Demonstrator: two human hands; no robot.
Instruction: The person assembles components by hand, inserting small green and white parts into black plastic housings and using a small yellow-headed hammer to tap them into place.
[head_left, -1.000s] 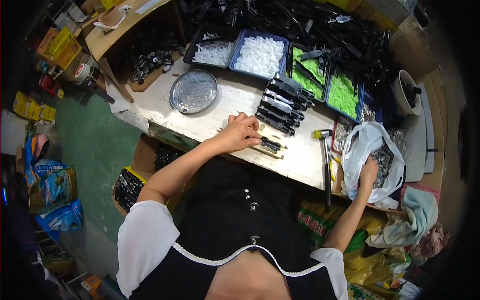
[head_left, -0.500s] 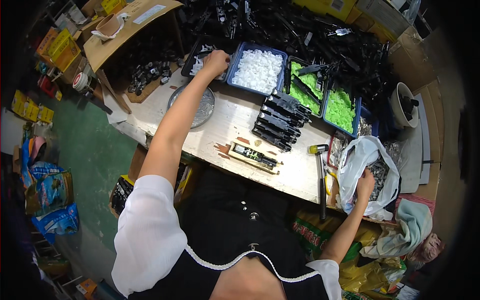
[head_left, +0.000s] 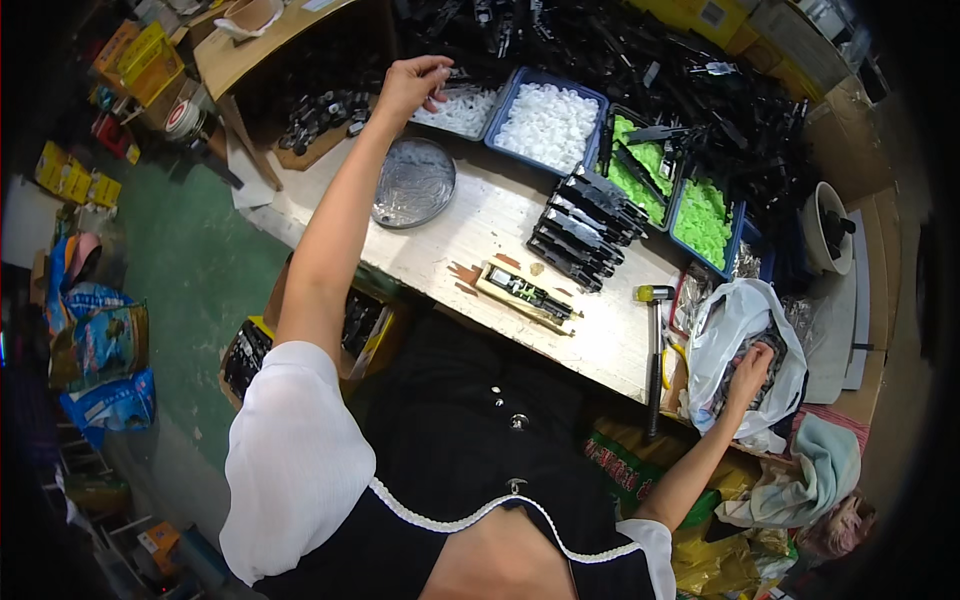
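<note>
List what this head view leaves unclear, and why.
Head view:
Left hand: whether it pinches anything; too small.
Small gray metal parts: shapes too small; right hand covers some.
Brown round pot: top cut off by upper edge.
Boxed black parts, lower left: left arm hides some.

The left arm (head_left: 335,225) stretches far forward, the left hand (head_left: 408,86) angled rightward; the right hand (head_left: 750,374) reaches less far.

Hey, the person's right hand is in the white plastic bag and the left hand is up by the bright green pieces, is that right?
Not quite: the left hand is up by the slim white pieces, as the head view shows. The right hand is in the white plastic bag.
</note>
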